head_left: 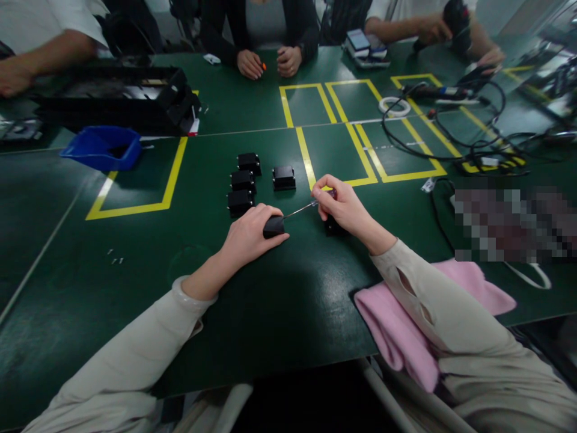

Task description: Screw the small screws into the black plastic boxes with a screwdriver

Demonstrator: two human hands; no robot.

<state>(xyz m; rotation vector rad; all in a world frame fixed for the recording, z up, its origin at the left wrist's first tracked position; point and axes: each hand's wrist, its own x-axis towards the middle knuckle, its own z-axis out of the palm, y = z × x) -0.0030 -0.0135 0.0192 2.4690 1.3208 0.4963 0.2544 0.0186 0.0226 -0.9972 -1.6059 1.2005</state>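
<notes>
Screwdriver tip against a small black block, both held low over the green desk.

The black block (274,227) sits in the left hand (253,233), thumb and fingers closed around it; the right hand (338,203) grips the screwdriver (311,205), its shaft slanting down to the block. Another dark piece (332,227) lies under the right hand. Just beyond, three black boxes (242,181) form a column, a fourth box (283,177) beside them. Pink cloth (406,331) lies beneath the right sleeve on the desk (293,313).
</notes>
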